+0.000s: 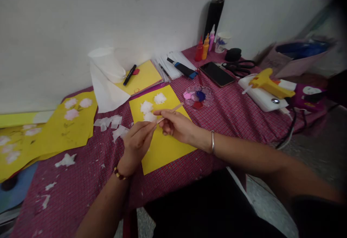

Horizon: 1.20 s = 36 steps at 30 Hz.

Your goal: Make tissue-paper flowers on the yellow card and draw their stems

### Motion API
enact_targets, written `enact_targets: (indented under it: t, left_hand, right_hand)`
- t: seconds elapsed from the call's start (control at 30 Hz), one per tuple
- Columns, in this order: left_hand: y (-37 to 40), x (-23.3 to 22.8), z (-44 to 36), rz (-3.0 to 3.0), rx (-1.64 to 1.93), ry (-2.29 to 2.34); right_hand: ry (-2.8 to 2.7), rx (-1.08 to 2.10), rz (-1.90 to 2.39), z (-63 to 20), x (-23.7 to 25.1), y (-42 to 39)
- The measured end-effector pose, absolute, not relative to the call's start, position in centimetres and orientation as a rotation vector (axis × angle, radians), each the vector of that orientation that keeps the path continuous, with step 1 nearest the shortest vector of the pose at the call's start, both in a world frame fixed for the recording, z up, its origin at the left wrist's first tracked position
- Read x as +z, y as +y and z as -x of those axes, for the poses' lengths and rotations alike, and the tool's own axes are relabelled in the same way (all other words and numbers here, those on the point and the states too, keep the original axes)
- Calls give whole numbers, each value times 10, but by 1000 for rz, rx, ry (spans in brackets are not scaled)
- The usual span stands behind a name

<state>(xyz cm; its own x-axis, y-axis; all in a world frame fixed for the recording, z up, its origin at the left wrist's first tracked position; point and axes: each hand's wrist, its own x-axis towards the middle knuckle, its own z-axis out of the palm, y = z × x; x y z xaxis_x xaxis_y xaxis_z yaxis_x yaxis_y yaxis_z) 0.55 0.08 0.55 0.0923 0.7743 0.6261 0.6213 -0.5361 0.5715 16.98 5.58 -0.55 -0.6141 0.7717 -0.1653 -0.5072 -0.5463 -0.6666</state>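
Tissue tuft pinched at a stick's tip, over yellow card on a checked cloth.

Cloth [230,122] covers the work surface, plain white wall at 12 o'clock; more yellow sheets [67,126] w/ pale tufts at 9, a white paper roll [105,64] at 11. At 1–2 o'clock: phone [217,73], scissors [240,67], glue gun [267,83], paint bottles [205,47], palette [199,97]. Centre: yellow card [162,147] w/ two stuck tufts at its 12 edge. L hand [137,142] closes fingertips on a small white tuft [150,117], just above the card's top half. R hand [176,126] grips a wooden stick [173,109], its near end touching the tuft. Judgement: best to keep the pinch light so the tissue stays fluffy, steady the stick w/ short moves, and keep both low over the card.
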Motion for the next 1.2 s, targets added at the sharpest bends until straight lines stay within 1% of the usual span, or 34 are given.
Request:
enact_targets:
  t: [0.03,0.1,0.2,0.27,0.33,0.37,0.5,0.6,0.7,0.77,0.83,0.93,1.03,1.2]
  left_hand:
    - [1,7,-6,-2136,1463,1451]
    - [3,12,-6,-1785,1535,1483]
    - [11,25,-4,-1197,1462,1334]
    - [19,35,-4,-1062,1345,1251]
    - [27,43,-5,-1157,1270,1278]
    - [29,47,-5,-1277,1252,1327]
    - [32,48,-4,-1943,1167,1462]
    - [31,37,10,-2104,1118,1405]
    - [35,16,30,-2114,991,1429]
    - [39,1,41,-2204,866,1407]
    - [44,-11,46,-2293,818,1388]
    - [50,-20,42,-2311,873,1413]
    - [55,-22,34,-2204,912,1450]
    - [63,-27,32,-2006,939,1523]
  right_hand:
    - [-741,2209,535,-171,-3,56]
    - [-824,2191,444,-175,2,59]
    - [-1057,1957,394,-178,9,66]
    - [-1130,1813,442,-179,11,71]
    - [-1061,1790,513,-178,10,75]
    - [-981,1830,544,-177,8,76]
    - [-590,2154,621,-178,0,82]
    - [-473,2242,656,-182,-4,88]
    - [-547,2201,696,-184,-8,94]
    - [-641,2155,722,-185,-11,97]
    - [-728,2108,728,-186,-13,98]
    - [-830,2071,744,-185,-13,97]
    - [-911,2029,775,-182,-13,94]
    - [-1208,1738,802,-177,-17,89]
